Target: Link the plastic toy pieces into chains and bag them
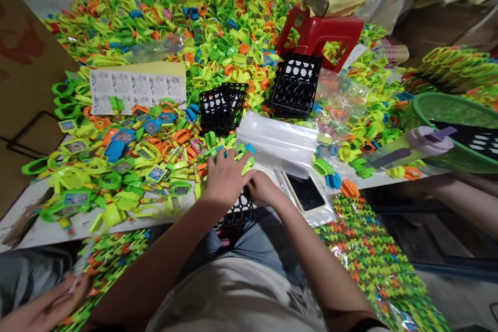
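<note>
Reaching forward, left hand (pixel 226 179) splayed, right hand (pixel 261 187) curled, grips unclear. One black plastic lattice tray (pixel 240 211) sits below.

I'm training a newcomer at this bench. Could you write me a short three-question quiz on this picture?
1. True or false: the red plastic stool stands farther from the person than the rectangular, black-screened phone.
2. Which shows just below the left hand and right hand? A: a green mesh basket; B: a black plastic lattice piece; C: a lilac-lidded bottle.
3. Fill in: the white rectangular printed sheet lies toward the person's ___ side.
Key: 1 true; 2 B; 3 left.
</note>
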`<state>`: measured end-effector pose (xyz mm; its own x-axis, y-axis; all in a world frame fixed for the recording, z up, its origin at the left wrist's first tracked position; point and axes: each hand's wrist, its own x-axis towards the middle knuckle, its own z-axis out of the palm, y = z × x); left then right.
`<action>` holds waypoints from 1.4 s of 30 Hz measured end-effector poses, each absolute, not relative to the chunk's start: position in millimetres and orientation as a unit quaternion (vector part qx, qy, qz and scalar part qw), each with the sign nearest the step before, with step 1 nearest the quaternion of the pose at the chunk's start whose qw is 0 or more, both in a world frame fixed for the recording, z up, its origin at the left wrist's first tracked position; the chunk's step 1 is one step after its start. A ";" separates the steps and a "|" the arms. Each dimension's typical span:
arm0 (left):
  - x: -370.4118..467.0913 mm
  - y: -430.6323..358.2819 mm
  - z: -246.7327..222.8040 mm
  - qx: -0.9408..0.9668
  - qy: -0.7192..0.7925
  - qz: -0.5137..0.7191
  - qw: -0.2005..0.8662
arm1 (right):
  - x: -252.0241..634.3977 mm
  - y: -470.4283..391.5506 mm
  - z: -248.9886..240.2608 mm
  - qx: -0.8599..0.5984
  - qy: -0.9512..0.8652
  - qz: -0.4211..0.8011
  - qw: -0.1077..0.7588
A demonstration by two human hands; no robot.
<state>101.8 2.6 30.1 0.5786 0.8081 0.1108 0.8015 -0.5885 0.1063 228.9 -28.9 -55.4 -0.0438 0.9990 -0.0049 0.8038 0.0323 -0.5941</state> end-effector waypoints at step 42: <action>-180.0 -78.8 33.3 0.727 0.569 0.000 0.384 | 213.7 -42.4 -82.3 -0.724 -0.599 0.121 0.319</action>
<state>-180.0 -78.8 33.3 0.3529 0.8272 -0.4373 0.8275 -0.0578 0.5585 213.7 -42.4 -82.3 0.2522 0.9453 0.2070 0.7912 -0.0784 -0.6065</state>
